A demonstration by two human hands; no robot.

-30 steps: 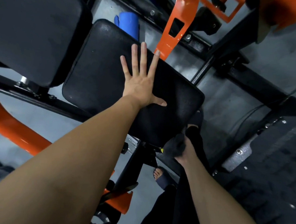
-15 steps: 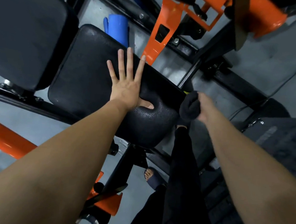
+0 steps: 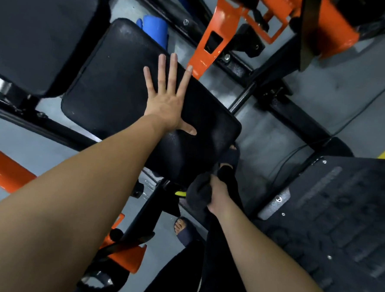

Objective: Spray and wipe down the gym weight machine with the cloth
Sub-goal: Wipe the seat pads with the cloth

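— Now, the left hand (image 3: 166,108): position and state?
— Centre of the frame, flat on the black seat pad (image 3: 113,91). Palm down, fingers straight and spread wide, thumb out to the side. It holds nothing.
— The right hand (image 3: 217,197)?
— Lower centre, just below the near edge of the seat pad. Fingers are curled round a bunched dark cloth (image 3: 198,194). The cloth sits beside a small yellow tab (image 3: 180,193) under the pad; contact with the frame cannot be confirmed.
— Other parts?
— Second black pad (image 3: 40,30) in the upper left, a narrow gap from the seat pad. Orange bracket (image 3: 213,41) at upper centre, orange tube (image 3: 3,168) at the left edge. Dark textured footplate (image 3: 340,222) fills the lower right.
— Anything else?
— A blue object (image 3: 155,29) behind the seat pad's far edge; I cannot tell what it is. One sandalled foot (image 3: 183,228) on the grey floor (image 3: 348,87), bottom centre.
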